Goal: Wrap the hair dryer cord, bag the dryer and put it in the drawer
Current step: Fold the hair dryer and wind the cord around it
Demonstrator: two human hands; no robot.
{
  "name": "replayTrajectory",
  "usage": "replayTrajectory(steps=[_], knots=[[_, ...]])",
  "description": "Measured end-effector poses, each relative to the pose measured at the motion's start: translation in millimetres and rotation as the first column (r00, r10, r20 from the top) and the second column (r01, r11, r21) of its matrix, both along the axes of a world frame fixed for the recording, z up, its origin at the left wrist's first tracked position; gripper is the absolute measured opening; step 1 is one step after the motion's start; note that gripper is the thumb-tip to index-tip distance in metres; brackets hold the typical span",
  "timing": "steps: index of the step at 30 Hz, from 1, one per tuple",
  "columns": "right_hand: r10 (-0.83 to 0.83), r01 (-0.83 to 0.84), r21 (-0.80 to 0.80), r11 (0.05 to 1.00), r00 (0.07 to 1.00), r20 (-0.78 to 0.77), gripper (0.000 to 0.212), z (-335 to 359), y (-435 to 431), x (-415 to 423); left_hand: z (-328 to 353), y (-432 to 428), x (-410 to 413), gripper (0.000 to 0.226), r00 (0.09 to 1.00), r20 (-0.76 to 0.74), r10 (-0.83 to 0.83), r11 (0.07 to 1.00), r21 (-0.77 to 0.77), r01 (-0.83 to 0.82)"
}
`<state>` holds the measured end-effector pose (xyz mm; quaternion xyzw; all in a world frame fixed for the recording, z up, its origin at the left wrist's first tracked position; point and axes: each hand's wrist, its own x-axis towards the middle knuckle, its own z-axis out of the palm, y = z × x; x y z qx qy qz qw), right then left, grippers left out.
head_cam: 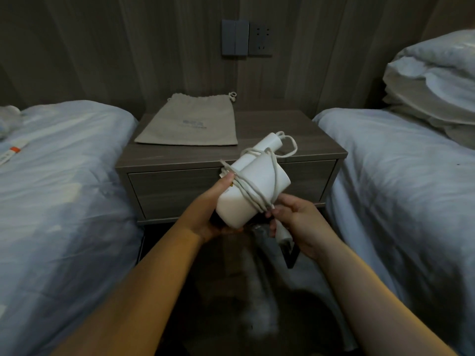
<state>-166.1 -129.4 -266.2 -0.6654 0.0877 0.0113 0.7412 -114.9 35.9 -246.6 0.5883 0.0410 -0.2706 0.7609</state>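
Observation:
I hold a white hair dryer [259,176] in front of the nightstand, its handle pointing up and away. My left hand [218,201] grips the dryer's body from the left and below. The white cord [253,194] is looped a few times around the body. My right hand [298,222] pinches the cord's end by the plug [282,233], just right of the dryer. A beige drawstring bag [190,122] lies flat on the nightstand top. The drawer [164,191] in the nightstand front is closed.
The wooden nightstand [308,140] stands between two beds with pale blue covers, one on the left [59,176] and one on the right [401,176]. Pillows [434,80] are piled on the right bed. A switch and socket [246,38] sit on the wall panel.

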Motion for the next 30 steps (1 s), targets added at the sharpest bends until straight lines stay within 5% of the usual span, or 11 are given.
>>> replayTrajectory(steps=[6,13,18,22,26,30], knots=[[-0.063,0.069,0.067,0.995,0.994,-0.09,0.011,8,-2,0,3,-2,4,0.031,0.996,-0.028,0.085,0.994,0.074,-0.083],[0.24,-0.224,0.228,0.948,0.97,-0.043,0.027,12,-24,-3,1,2,8,0.033,0.991,-0.024,0.129,0.988,0.091,-0.127],[0.175,-0.142,-0.186,0.972,0.969,0.176,0.033,14,-28,-4,3,4,5,0.031,0.99,-0.012,0.138,0.985,0.104,-0.136],[0.176,0.126,-0.691,0.712,0.92,0.349,0.033,22,-30,-6,4,5,2,0.038,0.993,0.05,0.111,0.982,0.146,-0.117],[0.226,0.256,-0.783,0.566,0.866,0.446,0.023,23,-28,-9,7,3,0,0.031,0.988,0.121,0.092,0.967,0.224,-0.118],[0.231,0.39,-0.818,0.423,0.826,0.514,0.036,28,-23,-12,7,4,2,0.029,0.984,0.161,0.073,0.957,0.266,-0.115]])
